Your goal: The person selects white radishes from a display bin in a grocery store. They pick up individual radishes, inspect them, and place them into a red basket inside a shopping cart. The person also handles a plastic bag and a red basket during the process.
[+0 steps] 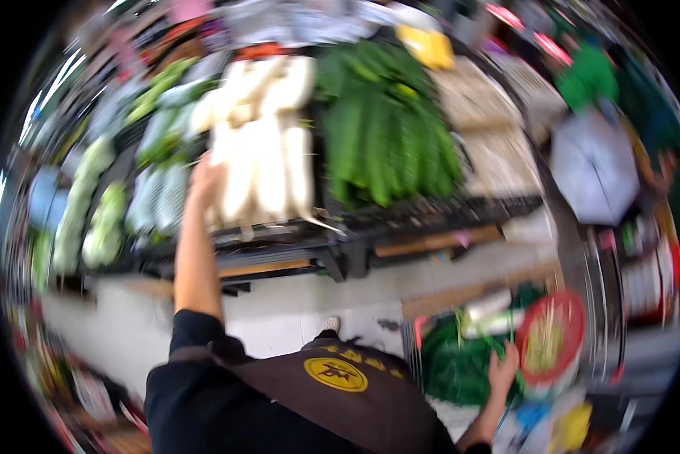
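Note:
My left hand rests at the left edge of a pile of white radishes, touching the outermost one; blur hides whether its fingers grip it. Dark green cucumbers are heaped just right of the radishes. Low at the right, my right hand is beside a red plastic basket with pale green stalks in it. Thin green leaves or strands lie by its fingers, and I cannot tell if they are held. A green bag or liner with white-and-green vegetables lies left of that hand.
Net-wrapped vegetables and pale green gourds lie left of the radishes. Flat beige packs are at the right. A black crate edge borders the display. A person in green is near a pale umbrella-like object.

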Motion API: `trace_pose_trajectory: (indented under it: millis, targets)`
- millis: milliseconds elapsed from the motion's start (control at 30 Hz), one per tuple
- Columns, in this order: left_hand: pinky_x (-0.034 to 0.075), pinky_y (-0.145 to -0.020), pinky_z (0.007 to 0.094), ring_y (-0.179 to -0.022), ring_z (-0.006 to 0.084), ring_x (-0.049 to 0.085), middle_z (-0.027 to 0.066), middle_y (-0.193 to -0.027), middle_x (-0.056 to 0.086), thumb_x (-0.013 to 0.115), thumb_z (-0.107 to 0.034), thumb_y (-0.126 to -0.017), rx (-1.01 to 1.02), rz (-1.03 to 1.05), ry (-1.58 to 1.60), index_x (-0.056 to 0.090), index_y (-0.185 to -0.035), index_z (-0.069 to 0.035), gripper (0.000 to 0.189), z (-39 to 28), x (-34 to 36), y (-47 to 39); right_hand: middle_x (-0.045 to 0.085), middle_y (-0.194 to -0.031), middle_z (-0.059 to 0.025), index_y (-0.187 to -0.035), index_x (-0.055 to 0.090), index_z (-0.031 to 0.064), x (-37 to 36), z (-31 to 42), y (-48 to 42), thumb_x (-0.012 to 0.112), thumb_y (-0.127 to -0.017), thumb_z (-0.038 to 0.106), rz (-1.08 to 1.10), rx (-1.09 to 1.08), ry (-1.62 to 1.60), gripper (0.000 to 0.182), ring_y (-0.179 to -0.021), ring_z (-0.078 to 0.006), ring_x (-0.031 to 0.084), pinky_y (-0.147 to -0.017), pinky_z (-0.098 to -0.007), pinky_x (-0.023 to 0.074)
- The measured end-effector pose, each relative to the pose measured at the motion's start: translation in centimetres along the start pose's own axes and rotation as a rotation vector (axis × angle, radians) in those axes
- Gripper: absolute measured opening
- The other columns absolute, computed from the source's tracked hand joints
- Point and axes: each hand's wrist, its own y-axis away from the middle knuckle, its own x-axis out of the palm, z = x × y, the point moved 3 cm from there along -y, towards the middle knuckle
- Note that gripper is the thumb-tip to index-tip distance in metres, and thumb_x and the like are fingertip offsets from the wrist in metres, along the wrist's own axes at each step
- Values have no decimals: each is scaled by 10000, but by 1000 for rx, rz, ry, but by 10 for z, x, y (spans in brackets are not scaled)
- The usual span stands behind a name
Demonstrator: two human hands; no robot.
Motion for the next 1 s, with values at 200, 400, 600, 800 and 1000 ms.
trace_pose_trajectory:
  millis: [200,400,600,800,1000]
  targets:
    - [326,-983,356,-1244,264,342,157,-1411,262,425,-394,-904,-183,194,-166,166,-1399,-44,659,56,-13,-33,604,-784,-96,-915,584,56,89,-15,74,578,-776,129,8,518,-395,157,-653,-225,588,-585,-346,463]
    - [330,-985,363,-1224,305,370,179,-1371,328,453,-468,-873,37,-47,-85,296,-1353,-42,661,30,-30,-43,608,-768,-33,-914,584,88,118,-20,75,563,-815,191,-40,1286,-1219,144,-609,-106,574,-538,-226,445]
    - [292,-1015,365,-1219,262,379,159,-1327,390,487,-220,-910,528,33,16,376,-1294,-14,450,-150,33,106,586,-918,-112,-1046,534,48,167,-14,-13,506,-826,488,-4,1354,-1259,493,-761,-233,586,-666,-361,473]
    - [259,-1030,365,-1226,254,367,161,-1308,396,527,-91,-865,643,172,58,358,-1285,21,467,-183,56,182,555,-1044,-124,-1109,517,37,194,30,-53,598,-713,596,-375,1590,-1540,690,-887,-298,535,-754,-453,435]
    - [269,-1031,362,-1209,250,388,146,-1298,403,536,-40,-828,561,232,191,387,-1266,-1,464,-168,62,201,518,-1108,-76,-1184,423,86,218,19,-57,802,-565,330,-553,1505,-1680,766,-964,-247,503,-800,-460,378]
